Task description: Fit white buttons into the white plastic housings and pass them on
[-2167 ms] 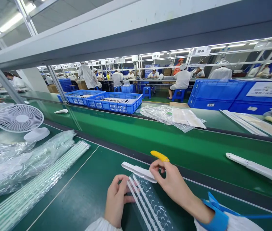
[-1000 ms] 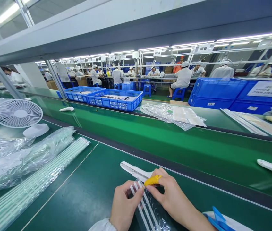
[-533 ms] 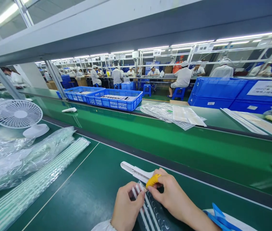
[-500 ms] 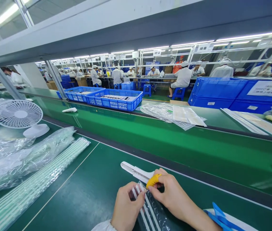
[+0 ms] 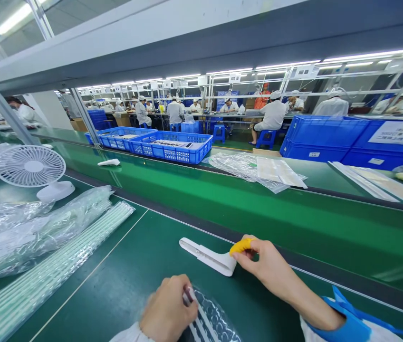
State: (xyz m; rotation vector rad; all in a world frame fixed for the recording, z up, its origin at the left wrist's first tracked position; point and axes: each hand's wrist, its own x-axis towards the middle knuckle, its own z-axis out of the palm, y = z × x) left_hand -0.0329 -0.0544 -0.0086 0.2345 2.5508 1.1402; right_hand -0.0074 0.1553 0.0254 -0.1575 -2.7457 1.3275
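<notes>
A white, L-shaped plastic part with a long channel is lying on the dark green table, its wide end pointing toward the right hand; a clear, shiny plastic sheet with white strips is now sitting lower and nearer the person, no longer meeting that wide end; the left hand, slightly blurred, is grasping the sheet between thumb and fingers, having drawn it back; the right hand, its finger wearing a yellow rubbery cover, is no longer working at the sheet beside the left one but is bringing thumb and fingertips together at the wide end; whether they are pinching the part or something small, I cannot tell; the two hands are thus attending to separate things, and the whole channelled part is showing; beyond, on the bright green belt, a small white plastic piece is lying slightly farther right, while the white handle is no longer showing at the right edge.
</notes>
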